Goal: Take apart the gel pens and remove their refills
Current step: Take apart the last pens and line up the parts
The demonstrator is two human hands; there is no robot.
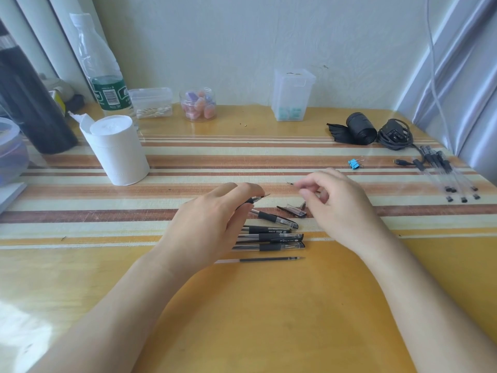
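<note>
A loose refill [271,259] lies nearest; left hand [212,222] grips a pen barrel [254,199], right hand [336,203] pinches a refill tip [291,183], with bare worktop [269,319] at 6 o'clock.

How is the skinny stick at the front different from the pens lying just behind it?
The refill is a thin bare tube lying alone; the pens are fatter, with clear barrels and dark grips. The refill's metal tip is uncovered, while the pens wear black caps. The refill lies apart in front, nearer the person; the pens lie side by side, partly hidden under the left hand. Both lie flat and point right.
</note>
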